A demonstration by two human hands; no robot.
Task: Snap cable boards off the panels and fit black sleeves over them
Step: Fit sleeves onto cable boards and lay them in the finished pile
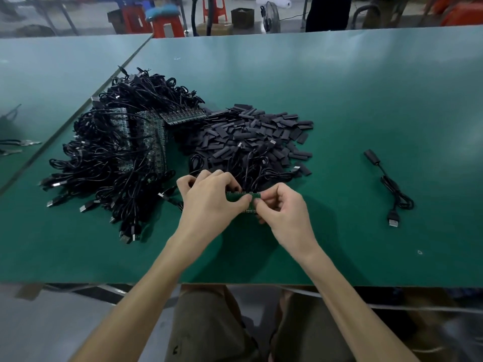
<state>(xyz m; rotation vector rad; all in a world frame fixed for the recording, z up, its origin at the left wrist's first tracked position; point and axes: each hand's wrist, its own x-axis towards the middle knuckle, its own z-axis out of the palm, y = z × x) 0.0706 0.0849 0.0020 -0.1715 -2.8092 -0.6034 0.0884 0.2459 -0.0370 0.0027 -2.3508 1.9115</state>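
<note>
Fingers of left hand (209, 199) clamped on green panel (239, 197), low over table (339, 100) before sleeve pile (248, 134); right hand (283, 210) pinching its end board (257, 196). Could crack crooked under uneven twist, or tear joints if tangled cables (251, 165) snag.

I get even, diffuse overhead light on the green tabletop (366, 105), with a pale sheen washing its far half. A soft dark shadow sits near its front edge. Wide-angle bending curves its edges, and the background and bottom corners look smeared, soft.
</note>
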